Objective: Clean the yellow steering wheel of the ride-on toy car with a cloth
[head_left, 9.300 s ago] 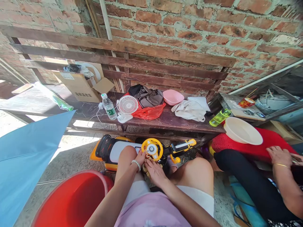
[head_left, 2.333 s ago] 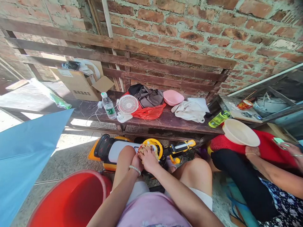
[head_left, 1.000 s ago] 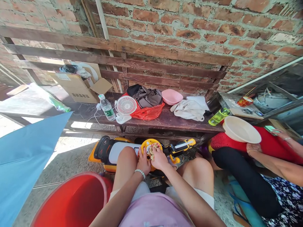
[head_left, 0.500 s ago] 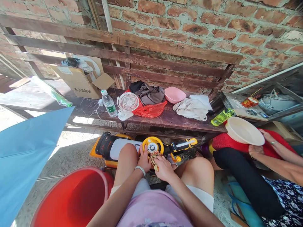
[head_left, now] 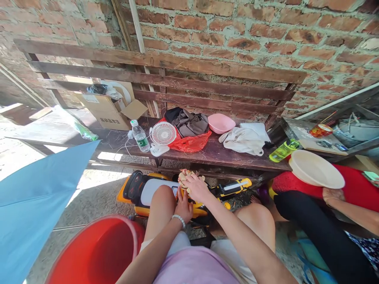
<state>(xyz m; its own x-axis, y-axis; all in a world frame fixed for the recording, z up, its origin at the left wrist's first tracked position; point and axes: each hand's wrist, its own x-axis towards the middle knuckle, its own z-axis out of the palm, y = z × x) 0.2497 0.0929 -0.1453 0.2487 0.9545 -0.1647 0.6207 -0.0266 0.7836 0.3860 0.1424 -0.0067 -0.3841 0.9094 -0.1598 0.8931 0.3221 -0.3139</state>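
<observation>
My right hand (head_left: pixel 197 188) is closed on a crumpled cream-and-red bundle (head_left: pixel 184 178), held above a yellow, white and black ride-on toy (head_left: pixel 156 192). What the bundle is made of I cannot make out. Just below it is my left hand (head_left: pixel 184 209), a beaded bracelet at its wrist. Its fingers are stretched out and apart, pointing up toward the bundle; whether they touch it I cannot tell. Both hands are between my knees and mostly cover the toy's steering wheel.
A wooden bench (head_left: pixel 204 159) carries a cardboard box (head_left: pixel 109 114), water bottle (head_left: pixel 140 136), white fan (head_left: pixel 163 133), red bag (head_left: pixel 192 142), pink basin (head_left: pixel 221 123) and white cloth (head_left: pixel 242 140). A red tub (head_left: pixel 89 252) stands left, near a blue umbrella (head_left: pixel 44 197). At right another person's hand (head_left: pixel 333 194) holds a cream basin (head_left: pixel 316 169).
My right hand has moved up and left with the bundle, across the steering wheel. My left hand has dropped slightly below it. The other person's second hand has left the cream basin.
</observation>
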